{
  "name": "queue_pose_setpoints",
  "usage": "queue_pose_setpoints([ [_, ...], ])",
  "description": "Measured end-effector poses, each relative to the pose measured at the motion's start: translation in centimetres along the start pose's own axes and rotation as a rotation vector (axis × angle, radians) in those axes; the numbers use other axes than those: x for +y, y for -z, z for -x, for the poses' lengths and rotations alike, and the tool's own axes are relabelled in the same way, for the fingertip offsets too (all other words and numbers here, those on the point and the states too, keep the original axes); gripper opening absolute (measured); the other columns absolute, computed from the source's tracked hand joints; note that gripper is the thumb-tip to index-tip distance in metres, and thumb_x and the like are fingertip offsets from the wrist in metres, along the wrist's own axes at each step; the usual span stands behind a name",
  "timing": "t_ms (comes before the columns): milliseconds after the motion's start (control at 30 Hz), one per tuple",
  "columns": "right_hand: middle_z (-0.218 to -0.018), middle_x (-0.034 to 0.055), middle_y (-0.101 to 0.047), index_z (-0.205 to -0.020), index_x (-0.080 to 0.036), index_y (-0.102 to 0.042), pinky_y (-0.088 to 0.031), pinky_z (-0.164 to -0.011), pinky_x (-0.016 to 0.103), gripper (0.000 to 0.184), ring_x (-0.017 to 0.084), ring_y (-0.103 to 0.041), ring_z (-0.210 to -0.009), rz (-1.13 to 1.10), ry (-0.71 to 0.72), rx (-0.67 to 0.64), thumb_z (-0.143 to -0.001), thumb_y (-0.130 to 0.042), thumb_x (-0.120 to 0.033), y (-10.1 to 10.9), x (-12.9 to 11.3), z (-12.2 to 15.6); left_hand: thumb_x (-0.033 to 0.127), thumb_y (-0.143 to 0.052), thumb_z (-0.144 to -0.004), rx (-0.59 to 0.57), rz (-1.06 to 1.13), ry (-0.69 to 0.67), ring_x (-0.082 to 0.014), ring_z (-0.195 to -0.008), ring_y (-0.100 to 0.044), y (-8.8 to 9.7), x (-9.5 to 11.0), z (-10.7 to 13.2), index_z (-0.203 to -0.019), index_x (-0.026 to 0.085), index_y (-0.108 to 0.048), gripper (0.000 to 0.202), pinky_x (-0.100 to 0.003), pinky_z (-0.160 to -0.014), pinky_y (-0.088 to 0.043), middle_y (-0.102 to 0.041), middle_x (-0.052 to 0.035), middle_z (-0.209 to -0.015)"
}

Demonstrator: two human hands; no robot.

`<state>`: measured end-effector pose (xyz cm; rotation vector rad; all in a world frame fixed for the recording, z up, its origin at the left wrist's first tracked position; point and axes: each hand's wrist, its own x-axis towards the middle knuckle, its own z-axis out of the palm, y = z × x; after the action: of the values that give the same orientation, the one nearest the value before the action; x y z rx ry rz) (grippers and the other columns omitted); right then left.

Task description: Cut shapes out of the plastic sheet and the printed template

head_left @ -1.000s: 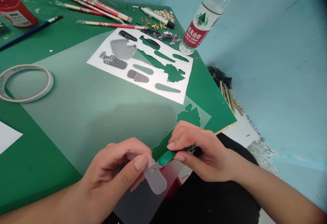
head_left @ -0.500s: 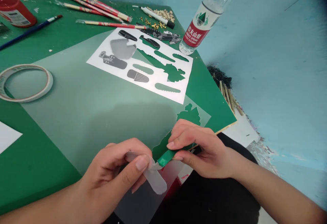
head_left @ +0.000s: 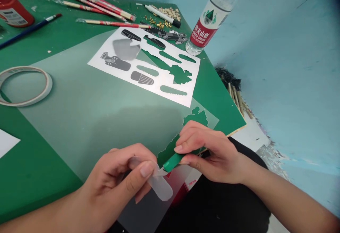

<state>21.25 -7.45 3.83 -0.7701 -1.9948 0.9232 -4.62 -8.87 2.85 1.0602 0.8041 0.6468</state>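
Between the thumb and fingers of my left hand [head_left: 124,183] is a small translucent plastic cutout [head_left: 161,187] with a rounded end. My right hand [head_left: 205,153] is closed around a green-handled craft knife [head_left: 172,162], its blade pointing left and meeting the cutout near my left thumb. Beneath both hands lies a large frosted plastic sheet [head_left: 79,94], which hangs over the table's near edge and has a figure-shaped opening by my right hand. Farther back, a white paper sheet [head_left: 156,80] with dark printed shapes and cut-out holes rests on the plastic.
A roll of tape [head_left: 47,87] sits at the left on the green table [head_left: 34,176]. Toward the back are a red bottle [head_left: 13,7], a blue paintbrush [head_left: 29,31], wrapped sticks [head_left: 114,24], a marker [head_left: 162,15] and brass fasteners [head_left: 159,23]. A water bottle [head_left: 204,27] stands near the right edge.
Both hands keep their grip, and the knife has shifted very slightly against the plastic cutout. The whole view has drifted a little, with the table items appearing slightly farther left.
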Motion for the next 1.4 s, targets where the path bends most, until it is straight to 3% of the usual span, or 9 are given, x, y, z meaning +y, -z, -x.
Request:
queue_pose_setpoints([
  [533, -0.090, 0.0085, -0.079, -0.105, -0.012, -0.069, -0.059, -0.081, 0.032, 0.007, 0.013, -0.071, -0.083, 0.095, 0.059, 0.004, -0.099, -0.073, -0.015, 0.4, -0.1, -0.2, 0.058, -0.060, -0.105, -0.029, 0.018, 0.076, -0.0082, -0.054, -0.040, 0.2, 0.6, -0.1, -0.078, 0.021, -0.063, 0.047, -0.021, -0.051, -0.030, -0.053, 0.0044, -0.058],
  [1033, -0.092, 0.0058, -0.078, -0.107, -0.015, -0.066, -0.060, -0.090, 0.031, 0.011, 0.012, -0.071, -0.086, 0.286, 0.109, 0.005, -0.098, -0.073, -0.013, 0.7, -0.5, 0.1, 0.061, -0.067, -0.100, -0.060, 0.123, 0.188, -0.0072, -0.053, -0.038, 0.4, 1.1, -0.3, -0.074, 0.018, -0.063, 0.050, -0.022, -0.052, -0.026, -0.050, 0.0041, -0.058],
  [1400, -0.086, 0.0078, -0.078, -0.107, -0.016, -0.066, -0.061, -0.079, 0.033, 0.012, 0.016, -0.070, -0.076, 0.451, 0.225, 0.096, -0.098, -0.069, -0.010, 0.4, -0.7, 0.3, 0.064, -0.066, -0.100, -0.077, 0.174, 0.225, -0.0085, -0.054, -0.033, 0.4, 0.9, -0.4, -0.077, 0.019, -0.062, 0.050, -0.023, -0.053, -0.025, -0.049, 0.0048, -0.056],
])
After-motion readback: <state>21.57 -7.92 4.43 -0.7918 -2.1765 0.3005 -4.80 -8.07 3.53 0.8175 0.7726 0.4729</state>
